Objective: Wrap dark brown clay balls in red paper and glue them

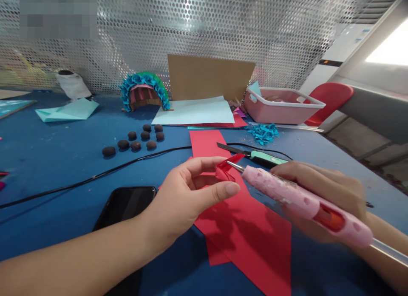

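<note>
My left hand (194, 190) pinches a small folded red paper piece (227, 168) between thumb and fingers, just above a long red paper sheet (251, 232) on the blue table. My right hand (318, 194) grips a pink glue gun (302, 200), its metal tip touching the folded red piece. A clear glue stick (389, 251) juts out of the gun's back end.
Scissors with a green handle (264, 157) lie on the red sheet behind my hands. A black phone (127, 204) and a black cable (95, 176) are at left. Several dark balls (137, 139), a blue paper-flower arch (145, 91), cardboard (208, 77), a pink basket (282, 105) stand farther back.
</note>
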A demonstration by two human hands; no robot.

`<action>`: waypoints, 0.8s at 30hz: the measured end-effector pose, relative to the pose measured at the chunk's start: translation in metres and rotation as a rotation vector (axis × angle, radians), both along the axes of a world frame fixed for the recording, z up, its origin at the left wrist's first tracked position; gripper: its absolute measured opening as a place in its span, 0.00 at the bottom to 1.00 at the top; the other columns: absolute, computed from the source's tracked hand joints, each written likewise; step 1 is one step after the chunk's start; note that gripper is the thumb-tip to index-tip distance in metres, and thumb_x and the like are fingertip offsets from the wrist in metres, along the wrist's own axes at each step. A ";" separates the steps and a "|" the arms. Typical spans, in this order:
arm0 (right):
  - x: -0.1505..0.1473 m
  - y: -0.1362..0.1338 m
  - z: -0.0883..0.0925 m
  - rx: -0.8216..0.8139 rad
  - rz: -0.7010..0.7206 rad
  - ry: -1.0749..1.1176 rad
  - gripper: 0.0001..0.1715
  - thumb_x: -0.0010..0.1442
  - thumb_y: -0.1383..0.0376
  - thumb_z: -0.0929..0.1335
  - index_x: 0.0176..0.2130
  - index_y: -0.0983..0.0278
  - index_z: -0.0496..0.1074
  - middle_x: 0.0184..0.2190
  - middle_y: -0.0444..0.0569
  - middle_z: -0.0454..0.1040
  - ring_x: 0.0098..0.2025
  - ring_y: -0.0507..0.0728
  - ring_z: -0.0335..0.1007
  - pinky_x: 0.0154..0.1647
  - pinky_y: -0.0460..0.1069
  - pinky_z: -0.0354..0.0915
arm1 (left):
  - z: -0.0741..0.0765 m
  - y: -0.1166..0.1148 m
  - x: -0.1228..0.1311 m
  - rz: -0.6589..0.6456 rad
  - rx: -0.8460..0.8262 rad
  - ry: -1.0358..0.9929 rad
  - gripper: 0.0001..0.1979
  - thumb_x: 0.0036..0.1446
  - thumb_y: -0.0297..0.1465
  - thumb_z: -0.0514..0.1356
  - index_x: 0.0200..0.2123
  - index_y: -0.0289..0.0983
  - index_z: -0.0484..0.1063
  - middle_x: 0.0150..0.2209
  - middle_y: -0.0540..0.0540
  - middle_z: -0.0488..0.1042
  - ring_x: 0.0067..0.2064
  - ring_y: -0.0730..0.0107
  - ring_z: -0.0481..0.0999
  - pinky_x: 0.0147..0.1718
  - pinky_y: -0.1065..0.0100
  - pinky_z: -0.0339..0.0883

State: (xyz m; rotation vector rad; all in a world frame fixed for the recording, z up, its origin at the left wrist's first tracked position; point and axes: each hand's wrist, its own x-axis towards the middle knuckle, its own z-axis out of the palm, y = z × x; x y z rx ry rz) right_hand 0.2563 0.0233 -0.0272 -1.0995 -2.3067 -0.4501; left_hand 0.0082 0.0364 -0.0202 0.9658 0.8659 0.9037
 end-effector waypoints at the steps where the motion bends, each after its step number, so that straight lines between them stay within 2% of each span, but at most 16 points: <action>1: 0.000 0.000 0.000 -0.002 0.002 -0.009 0.09 0.56 0.66 0.61 0.38 0.57 0.67 0.31 0.44 0.76 0.28 0.52 0.72 0.28 0.46 0.63 | 0.000 0.000 0.000 -0.001 0.005 -0.002 0.19 0.46 0.31 0.72 0.44 0.44 0.77 0.38 0.51 0.80 0.38 0.75 0.78 0.36 0.76 0.70; 7: -0.002 -0.002 0.002 -0.070 -0.025 0.032 0.05 0.55 0.65 0.62 0.36 0.57 0.64 0.28 0.41 0.74 0.26 0.51 0.70 0.26 0.46 0.62 | 0.001 0.000 0.002 -0.036 -0.002 -0.025 0.21 0.46 0.31 0.72 0.45 0.44 0.76 0.41 0.50 0.81 0.42 0.72 0.78 0.40 0.73 0.71; 14: 0.002 -0.002 0.000 -0.034 -0.025 -0.018 0.04 0.56 0.66 0.61 0.34 0.58 0.64 0.26 0.43 0.73 0.25 0.51 0.67 0.25 0.45 0.60 | 0.002 0.001 0.004 -0.018 -0.054 -0.074 0.19 0.45 0.31 0.73 0.42 0.44 0.78 0.36 0.53 0.81 0.35 0.78 0.77 0.34 0.78 0.70; 21: 0.000 0.000 0.003 -0.039 -0.008 -0.003 0.06 0.58 0.65 0.60 0.37 0.56 0.63 0.28 0.40 0.74 0.24 0.51 0.68 0.25 0.46 0.60 | 0.001 0.000 0.003 -0.033 -0.044 -0.115 0.16 0.48 0.31 0.71 0.42 0.44 0.78 0.38 0.54 0.81 0.35 0.81 0.78 0.34 0.80 0.69; 24: -0.001 0.000 0.001 -0.031 -0.049 -0.017 0.05 0.57 0.63 0.61 0.35 0.57 0.65 0.27 0.41 0.73 0.23 0.51 0.67 0.25 0.46 0.59 | 0.000 -0.001 0.003 -0.022 -0.054 -0.124 0.18 0.47 0.29 0.72 0.43 0.44 0.77 0.38 0.54 0.81 0.35 0.80 0.78 0.35 0.80 0.70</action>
